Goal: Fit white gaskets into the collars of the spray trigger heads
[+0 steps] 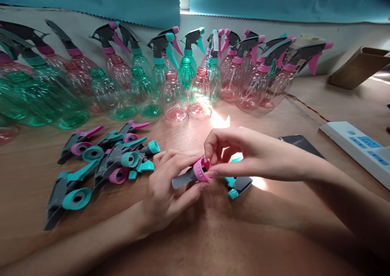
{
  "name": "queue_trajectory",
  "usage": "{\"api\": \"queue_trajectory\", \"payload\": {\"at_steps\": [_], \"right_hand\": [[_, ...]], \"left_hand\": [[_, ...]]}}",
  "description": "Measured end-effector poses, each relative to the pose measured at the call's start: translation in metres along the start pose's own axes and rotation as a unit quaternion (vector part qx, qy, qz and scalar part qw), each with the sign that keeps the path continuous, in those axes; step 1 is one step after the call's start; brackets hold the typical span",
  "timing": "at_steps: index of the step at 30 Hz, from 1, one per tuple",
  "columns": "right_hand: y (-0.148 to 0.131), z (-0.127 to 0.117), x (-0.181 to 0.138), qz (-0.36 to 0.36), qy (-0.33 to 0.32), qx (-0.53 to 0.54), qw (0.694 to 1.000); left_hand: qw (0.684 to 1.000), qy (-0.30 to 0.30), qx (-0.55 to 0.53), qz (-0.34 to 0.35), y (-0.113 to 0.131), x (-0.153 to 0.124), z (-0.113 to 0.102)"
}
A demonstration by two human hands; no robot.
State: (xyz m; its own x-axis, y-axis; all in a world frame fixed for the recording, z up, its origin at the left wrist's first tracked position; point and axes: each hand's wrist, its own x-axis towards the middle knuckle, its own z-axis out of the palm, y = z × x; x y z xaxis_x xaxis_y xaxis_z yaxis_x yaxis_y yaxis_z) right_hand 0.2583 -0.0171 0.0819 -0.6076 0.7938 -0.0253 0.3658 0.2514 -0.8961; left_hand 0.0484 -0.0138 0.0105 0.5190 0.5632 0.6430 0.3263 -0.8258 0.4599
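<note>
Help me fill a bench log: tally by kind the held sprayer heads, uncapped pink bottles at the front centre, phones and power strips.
Held pink-and-grey plastic sprayer head: 1
Uncapped, clear pink-tinted plastic bottles, front centre: 2
Flat dark rectangular phone: 1
White rectangular power strip: 1
Total: 5

"Is the right hand (pixel 243 152) gripping something inside the pink sprayer collar (pixel 200 171)?"
"Hard to say; the inside's mostly hidden."
"And the power strip (pixel 356 144)?"
"Cut off by the right edge."
</note>
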Motion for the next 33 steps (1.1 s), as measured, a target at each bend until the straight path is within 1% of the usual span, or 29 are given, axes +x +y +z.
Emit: {"api": "queue_trajectory", "payload": {"at_steps": [4,9,13,15,18,23,26,29,33], "right_hand": [[0.006,0.003,0.002,0.000,0.020,0.035,0.999],[0.010,0.008,0.002,0.010,0.010,0.100,0.995],[0.011,0.015,0.001,0.009,0.016,0.108,0.994],[0.012,0.018,0.002,0.009,0.016,0.099,0.995],[0.012,0.019,0.004,0.003,0.048,0.057,0.997],[0.006,0.024,0.004,-0.032,0.093,-0.040,0.994],[0.003,0.027,0.003,-0.049,0.101,-0.081,0.990],[0.001,0.029,0.003,-0.044,0.102,-0.088,0.990],[0.001,0.029,0.004,0.003,0.106,-0.055,0.993]], "left_hand": [[1.000,-0.013,0.011,-0.001,0.000,-0.002,0.001],[0.999,-0.010,0.022,0.026,-0.002,-0.005,0.002],[0.999,-0.016,0.016,0.029,-0.004,-0.006,0.002],[0.999,-0.017,0.016,0.032,-0.005,-0.006,0.001],[0.999,-0.020,0.021,0.021,-0.005,-0.006,0.001],[0.999,-0.007,0.033,0.018,-0.005,-0.006,0.004],[0.999,-0.007,0.040,0.019,-0.005,-0.005,0.004],[0.999,-0.007,0.041,0.020,-0.005,-0.005,0.004],[0.999,-0.005,0.035,0.021,-0.004,-0.006,0.005]]}}
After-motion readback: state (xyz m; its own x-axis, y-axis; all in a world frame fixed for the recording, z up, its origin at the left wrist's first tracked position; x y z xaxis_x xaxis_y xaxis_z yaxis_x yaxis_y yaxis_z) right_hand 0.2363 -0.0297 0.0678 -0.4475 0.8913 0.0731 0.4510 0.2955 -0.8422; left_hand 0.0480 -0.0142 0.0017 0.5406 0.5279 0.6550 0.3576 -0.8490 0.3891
